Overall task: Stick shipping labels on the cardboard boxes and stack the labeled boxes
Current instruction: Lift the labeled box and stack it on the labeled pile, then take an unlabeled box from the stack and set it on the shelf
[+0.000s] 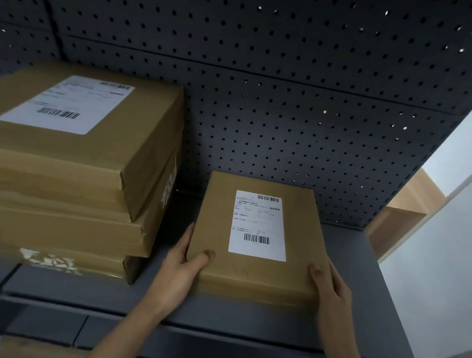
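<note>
Hands (pixel 185 265) (pixel 331 288) grip labeled box (pixel 223 225) beside stacked boxes (pixel 60 175) on shelf (pixel 364 284).

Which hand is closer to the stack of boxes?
Left. The left hand grips the small box's side facing the stack; the right hand holds the far side.

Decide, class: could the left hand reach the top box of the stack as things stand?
Probably yes. The left hand grips the small box right beside the stack, with nothing between; it must let go first.
</note>
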Demonstrator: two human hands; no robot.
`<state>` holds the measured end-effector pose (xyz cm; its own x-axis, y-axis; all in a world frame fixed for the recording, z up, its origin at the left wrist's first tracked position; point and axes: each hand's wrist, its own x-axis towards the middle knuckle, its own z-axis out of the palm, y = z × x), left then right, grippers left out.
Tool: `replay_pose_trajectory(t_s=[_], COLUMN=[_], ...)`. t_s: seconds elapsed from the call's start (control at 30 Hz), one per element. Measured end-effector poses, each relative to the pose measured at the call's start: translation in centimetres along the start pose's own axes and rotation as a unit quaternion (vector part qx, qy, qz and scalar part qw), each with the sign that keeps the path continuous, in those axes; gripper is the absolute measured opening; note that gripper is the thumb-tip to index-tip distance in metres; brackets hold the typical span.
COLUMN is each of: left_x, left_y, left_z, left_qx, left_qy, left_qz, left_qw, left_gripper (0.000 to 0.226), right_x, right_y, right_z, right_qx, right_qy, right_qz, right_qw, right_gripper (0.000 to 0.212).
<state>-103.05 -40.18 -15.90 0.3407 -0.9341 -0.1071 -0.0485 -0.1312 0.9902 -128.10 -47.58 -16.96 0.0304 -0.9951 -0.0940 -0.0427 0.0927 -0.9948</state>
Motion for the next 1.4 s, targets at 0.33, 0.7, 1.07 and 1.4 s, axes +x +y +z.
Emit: replay_pose_trajectory(t_s=[0.33, 0.7, 1.07, 1.4], left_x=[-0.8, -7.1, -18.7, -34.1], left_y=[2.0, 3.7, 1.8, -2.0], left_z=[-0.3, -3.1, -19.1, -39.7], left_qx=[0.069, 0.268, 0.356, 0.429], left_qy=[0.035, 0.109, 0.227, 0.366], left_qz=[-0.029, 0.076, 0.06, -0.003], left_qw=[0.997, 0.954, 0.905, 0.826], left_gripper=[0.081, 0.039, 0.03, 0.022], right_x=[0.5, -4.2, -16.3, -30.5], right_y=[-1.5, -5.5, -6.4, -5.2], right_z=[-1.5, 2.5, 17.7, 38.0], right_qx=[-0.112, -0.339, -0.383, -0.377], right_qy=[-0.026, 0.007, -0.184, -0.333], right_qz=[-0.028, -0.306, -0.359, -0.443], right_qw=[0.993, 0.89, 0.831, 0.742], right_gripper=[0.043, 0.043, 0.024, 0.02])
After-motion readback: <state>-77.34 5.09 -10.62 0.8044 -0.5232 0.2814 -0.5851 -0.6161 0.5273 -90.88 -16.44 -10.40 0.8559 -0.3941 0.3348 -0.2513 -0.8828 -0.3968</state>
